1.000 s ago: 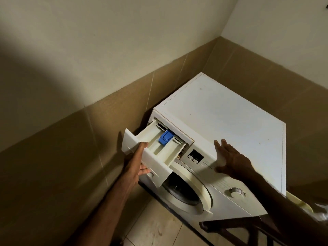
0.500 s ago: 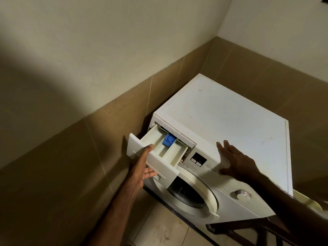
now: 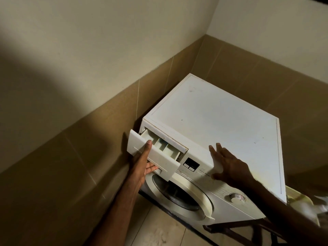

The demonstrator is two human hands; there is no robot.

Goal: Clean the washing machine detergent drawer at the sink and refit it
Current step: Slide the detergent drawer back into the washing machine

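The white detergent drawer (image 3: 160, 158) sticks a short way out of the top left corner of the white front-loading washing machine (image 3: 221, 125). Only the front ends of its compartments show, with a sliver of a blue insert. My left hand (image 3: 144, 163) grips the drawer's front panel, thumb on top and fingers underneath. My right hand (image 3: 229, 166) lies flat with spread fingers on the machine's front top edge, right of the small display (image 3: 191, 164).
The machine stands in a corner between tan-tiled walls (image 3: 88, 157), on a dark stand (image 3: 230, 229). Its round door (image 3: 184, 194) is below the drawer and a dial (image 3: 235, 197) sits at the right. A pale object (image 3: 305, 203) lies at the right edge. Tiled floor (image 3: 159, 231) is below.
The drawer has slid back into the machine under my left hand; the blue insert is now nearly hidden. My right hand has stayed on the machine's top edge.
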